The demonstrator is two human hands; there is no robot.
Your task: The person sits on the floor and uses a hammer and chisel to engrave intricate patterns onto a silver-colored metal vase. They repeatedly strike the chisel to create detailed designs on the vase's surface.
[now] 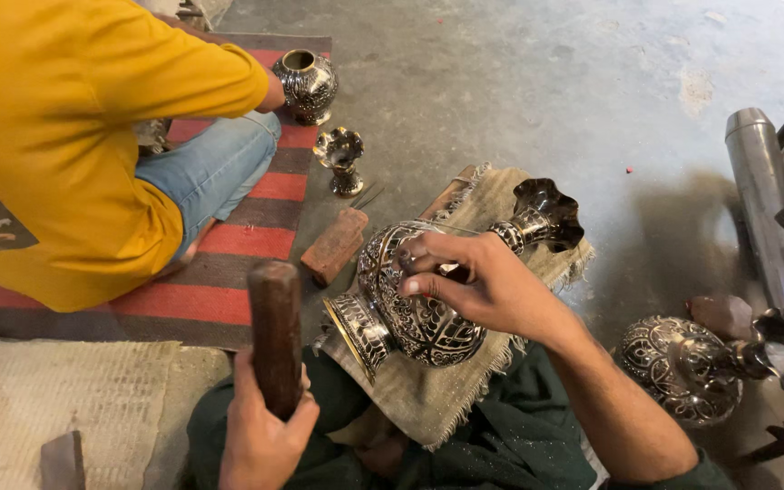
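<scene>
An engraved metal vase (410, 318) with a fluted mouth lies on its side on a beige cloth (446, 399) over my lap. My right hand (474, 281) rests on the vase's body, its fingers pinched on a small tool I can barely see. My left hand (260, 436) grips a dark wooden mallet (274, 331), held upright to the left of the vase and apart from it.
A person in a yellow shirt (65, 136) sits on a red striped mat (229, 263), a hand at a round engraved pot (308, 84). A small fluted metal piece (341, 156) and a brick (335, 245) lie nearby. Another engraved vase (682, 367) and a motorcycle exhaust pipe (769, 209) are at right.
</scene>
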